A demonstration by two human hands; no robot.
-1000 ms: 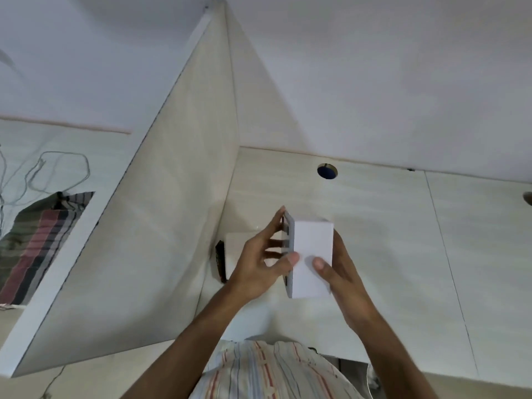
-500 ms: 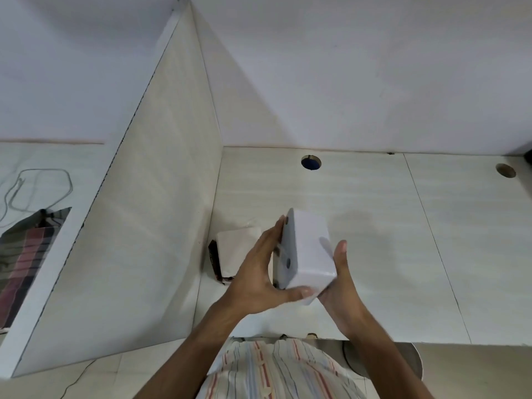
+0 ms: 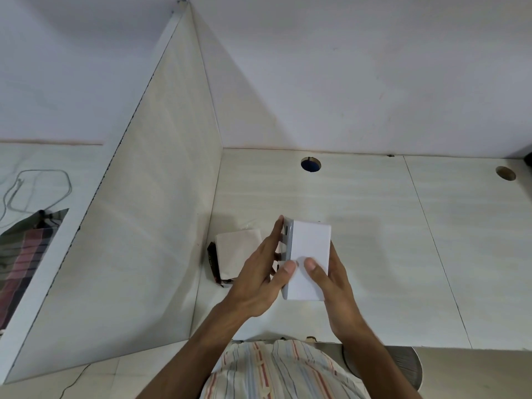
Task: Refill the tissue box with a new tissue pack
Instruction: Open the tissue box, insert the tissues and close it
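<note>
A white tissue box (image 3: 309, 254) with a grey side panel is held above the desk, standing on end. My left hand (image 3: 260, 272) grips its grey left side, thumb on the white face. My right hand (image 3: 331, 277) cups its right side from below, thumb also on the white face. A tissue pack (image 3: 236, 251), a white stack in a clear wrapper with a dark end, lies on the desk just left of the box, beside the partition and partly hidden by my left hand.
A tall pale partition (image 3: 149, 197) rises at the left of the desk (image 3: 374, 226). Two cable holes (image 3: 311, 164) (image 3: 505, 173) sit near the back wall. Beyond the partition lie a white cable (image 3: 37, 191) and striped cloth (image 3: 26, 249). A round stool (image 3: 403, 367) is under the desk's front edge.
The box has been turned in both hands from tilted with its grey side showing to upright with the white face toward me. Both thumbs now rest on that face.
</note>
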